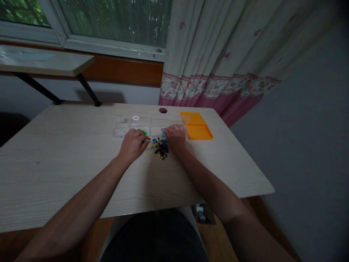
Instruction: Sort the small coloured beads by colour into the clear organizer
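A small heap of tiny building-block pieces [160,147], in blue, black, dark red and yellow, lies on the table between my hands. My left hand [133,143] is closed in a pinch at the heap's left edge; something small and pale shows at its fingertips, too small to name. Above the heap's right side, my right hand [176,135] pinches a small blue block piece [163,130]. Behind both hands sits a clear plastic compartment box [121,130], partly covered by them. Green pieces [144,133] lie in one of its front compartments, just beyond my left fingers.
An orange plastic tray [200,131] stands right of the clear box. The pale wooden table [81,163] has a round cable hole [163,110] near its back edge. A raised shelf [62,65] is at the back left, and a curtain [207,72] hangs behind.
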A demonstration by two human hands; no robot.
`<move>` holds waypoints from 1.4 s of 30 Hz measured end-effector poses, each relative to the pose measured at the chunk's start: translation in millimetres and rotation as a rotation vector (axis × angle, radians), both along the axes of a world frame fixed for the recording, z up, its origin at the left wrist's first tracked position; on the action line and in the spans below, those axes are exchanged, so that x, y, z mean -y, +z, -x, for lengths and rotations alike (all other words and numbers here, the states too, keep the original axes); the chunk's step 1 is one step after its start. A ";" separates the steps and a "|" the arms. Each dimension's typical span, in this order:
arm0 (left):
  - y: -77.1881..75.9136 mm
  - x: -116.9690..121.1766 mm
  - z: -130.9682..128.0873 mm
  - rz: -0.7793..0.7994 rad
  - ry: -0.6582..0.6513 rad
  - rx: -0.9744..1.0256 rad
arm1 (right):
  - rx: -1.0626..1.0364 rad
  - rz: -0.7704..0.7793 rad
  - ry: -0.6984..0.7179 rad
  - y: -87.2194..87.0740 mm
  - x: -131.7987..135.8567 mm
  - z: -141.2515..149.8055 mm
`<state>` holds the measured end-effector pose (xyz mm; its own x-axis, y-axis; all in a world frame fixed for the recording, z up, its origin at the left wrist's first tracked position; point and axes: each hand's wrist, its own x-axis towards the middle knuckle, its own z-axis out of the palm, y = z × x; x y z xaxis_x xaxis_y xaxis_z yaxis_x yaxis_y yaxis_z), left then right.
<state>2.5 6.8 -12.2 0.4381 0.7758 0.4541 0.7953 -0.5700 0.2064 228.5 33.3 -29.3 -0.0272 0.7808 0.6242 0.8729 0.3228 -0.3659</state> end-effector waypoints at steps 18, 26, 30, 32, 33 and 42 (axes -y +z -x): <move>-2.0 -1.2 -9.6 0.038 0.005 -0.013 | 0.009 0.012 0.035 2.4 1.7 1.1; -2.9 -0.4 -10.3 0.014 0.027 0.026 | 0.116 0.034 0.263 17.8 18.8 9.7; -2.2 -3.3 -8.0 0.011 0.034 0.199 | 0.211 0.056 0.385 22.4 27.8 15.9; -1.5 -3.7 -7.8 0.025 0.029 0.281 | 0.226 0.064 0.386 23.7 30.2 18.6; -1.2 -3.5 -8.2 0.034 0.027 0.313 | 0.228 0.065 0.379 24.1 30.8 19.8; -5.3 -3.4 -14.2 0.078 -0.011 0.423 | 0.216 0.045 0.307 20.2 30.0 21.9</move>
